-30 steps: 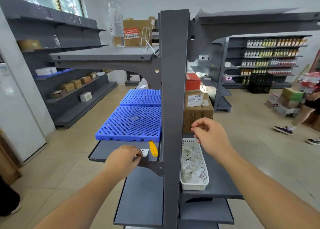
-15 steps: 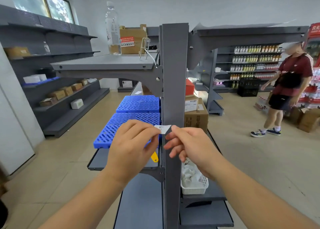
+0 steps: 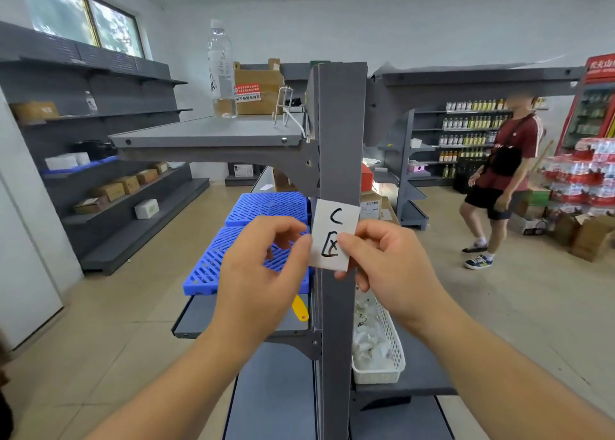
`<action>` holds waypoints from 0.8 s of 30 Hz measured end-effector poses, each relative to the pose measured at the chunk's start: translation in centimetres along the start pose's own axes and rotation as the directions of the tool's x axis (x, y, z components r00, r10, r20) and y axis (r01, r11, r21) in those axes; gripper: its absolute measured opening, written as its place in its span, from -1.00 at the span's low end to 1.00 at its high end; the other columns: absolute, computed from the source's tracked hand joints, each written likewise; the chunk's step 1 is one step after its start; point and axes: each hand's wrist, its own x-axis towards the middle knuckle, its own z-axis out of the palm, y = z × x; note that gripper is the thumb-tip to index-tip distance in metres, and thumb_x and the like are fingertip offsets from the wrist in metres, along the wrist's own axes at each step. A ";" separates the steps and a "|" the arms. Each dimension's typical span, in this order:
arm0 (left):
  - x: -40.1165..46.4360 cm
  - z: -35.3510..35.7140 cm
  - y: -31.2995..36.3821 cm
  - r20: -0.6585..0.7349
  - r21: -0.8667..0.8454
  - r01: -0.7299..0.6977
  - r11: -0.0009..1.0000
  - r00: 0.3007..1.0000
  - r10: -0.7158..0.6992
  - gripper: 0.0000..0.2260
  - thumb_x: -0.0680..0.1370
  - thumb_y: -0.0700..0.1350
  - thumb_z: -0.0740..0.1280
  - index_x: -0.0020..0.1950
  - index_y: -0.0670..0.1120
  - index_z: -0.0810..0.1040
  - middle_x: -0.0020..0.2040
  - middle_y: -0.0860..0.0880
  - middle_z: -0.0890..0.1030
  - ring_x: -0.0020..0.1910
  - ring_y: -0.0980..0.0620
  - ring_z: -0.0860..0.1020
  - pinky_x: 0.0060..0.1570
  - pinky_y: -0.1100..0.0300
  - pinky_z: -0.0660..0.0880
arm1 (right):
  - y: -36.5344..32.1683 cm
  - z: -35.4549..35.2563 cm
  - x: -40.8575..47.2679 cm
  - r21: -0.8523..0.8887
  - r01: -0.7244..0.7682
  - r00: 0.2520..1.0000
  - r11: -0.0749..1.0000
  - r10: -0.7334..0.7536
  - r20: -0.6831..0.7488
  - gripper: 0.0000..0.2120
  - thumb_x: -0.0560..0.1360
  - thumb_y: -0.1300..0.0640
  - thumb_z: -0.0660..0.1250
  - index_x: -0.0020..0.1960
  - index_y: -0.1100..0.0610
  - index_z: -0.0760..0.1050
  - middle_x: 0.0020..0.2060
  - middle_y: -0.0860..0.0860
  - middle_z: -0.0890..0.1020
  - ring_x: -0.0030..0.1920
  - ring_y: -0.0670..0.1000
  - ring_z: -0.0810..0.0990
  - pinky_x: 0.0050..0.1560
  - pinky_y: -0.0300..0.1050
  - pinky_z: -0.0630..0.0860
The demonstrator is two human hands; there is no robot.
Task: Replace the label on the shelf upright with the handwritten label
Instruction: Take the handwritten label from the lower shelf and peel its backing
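Since half a second ago, both hands have turned the label [image 3: 334, 235] from a small edge-on strip into a full upright sheet facing the camera, and the view has tipped upward so the top of the upright [image 3: 339, 173] shows. One label is in play: a white slip with a black handwritten "C" above a boxed character, held flat against the front face of the single grey upright, about level with the upper blue mat [image 3: 268, 208].

Two hands work it. On the left hand [image 3: 263, 279], the thumb and forefinger are closed on the label's left edge, the other fingers curl loosely behind, and the forearm rises from the lower left. On the right hand [image 3: 389, 266], the thumb lies over the lower right of the sheet, covering part of the writing, with fingers folded behind the right edge; its forearm comes in from the lower right. Both wrists are roughly level, knuckles outward.

Two blue mats lie stacked back to front on the left shelf; the lower one [image 3: 213, 266] is partly hidden by the left hand. One yellow tag [image 3: 300, 308] shows just under that hand. One white basket [image 3: 389, 349] sits on the right shelf beside the upright. One clear bottle [image 3: 221, 70] and one cardboard box [image 3: 258, 88] stand on the top shelf. One bystander [image 3: 502, 180] in a red shirt stands well apart at right.
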 end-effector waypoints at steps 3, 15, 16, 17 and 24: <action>1.4 0.0 0.9 0.071 -0.243 0.288 0.926 0.958 -0.279 -0.88 0.60 -0.16 0.40 -0.05 0.05 0.66 -0.14 0.12 0.71 -0.15 0.12 0.65 -0.13 0.27 0.56 | -0.3 0.1 0.0 -0.016 0.017 1.000 1.000 -0.017 0.010 -0.84 0.65 0.21 0.32 -0.05 0.17 0.66 -0.40 -0.01 0.74 -0.51 -0.11 0.55 -0.47 -0.14 0.39; 3.6 0.3 1.9 0.137 -0.428 0.459 0.778 0.884 -0.447 -0.89 0.57 -0.20 0.45 -0.15 -0.11 0.71 -0.32 0.06 0.72 -0.35 0.17 0.65 -0.33 0.36 0.52 | -1.0 -0.6 0.0 0.033 0.012 0.998 0.999 -0.014 0.056 -0.77 0.65 0.22 0.30 -0.10 0.26 0.65 -0.39 0.04 0.70 -0.48 -0.06 0.53 -0.46 -0.11 0.32; 3.8 0.3 2.0 0.115 -0.436 0.450 0.779 0.887 -0.447 -0.89 0.57 -0.20 0.45 -0.15 -0.11 0.71 -0.32 0.06 0.72 -0.34 0.16 0.67 -0.34 0.35 0.52 | -1.0 -0.7 0.0 0.072 0.003 0.998 0.997 -0.007 0.056 -0.77 0.66 0.25 0.27 -0.09 0.28 0.66 -0.37 0.05 0.72 -0.46 -0.05 0.57 -0.47 -0.12 0.32; 3.9 0.3 2.1 0.093 -0.447 0.441 0.778 0.888 -0.450 -0.90 0.57 -0.20 0.45 -0.14 -0.12 0.70 -0.34 0.07 0.71 -0.35 0.17 0.66 -0.36 0.36 0.52 | -1.0 -0.8 -0.1 0.110 -0.007 0.998 0.994 0.001 0.056 -0.76 0.65 0.28 0.25 -0.09 0.27 0.66 -0.37 0.06 0.72 -0.44 -0.03 0.59 -0.48 -0.14 0.33; 4.8 0.4 2.2 0.019 -0.468 0.407 0.784 0.892 -0.452 -0.90 0.58 -0.19 0.44 -0.07 -0.21 0.70 -0.23 -0.03 0.75 -0.31 0.20 0.66 -0.37 0.40 0.48 | -0.6 -1.3 -0.5 0.164 0.007 0.998 0.986 -0.016 0.056 -0.77 0.59 0.39 0.32 -0.15 0.17 0.64 -0.38 0.08 0.72 -0.43 -0.01 0.60 -0.50 -0.22 0.38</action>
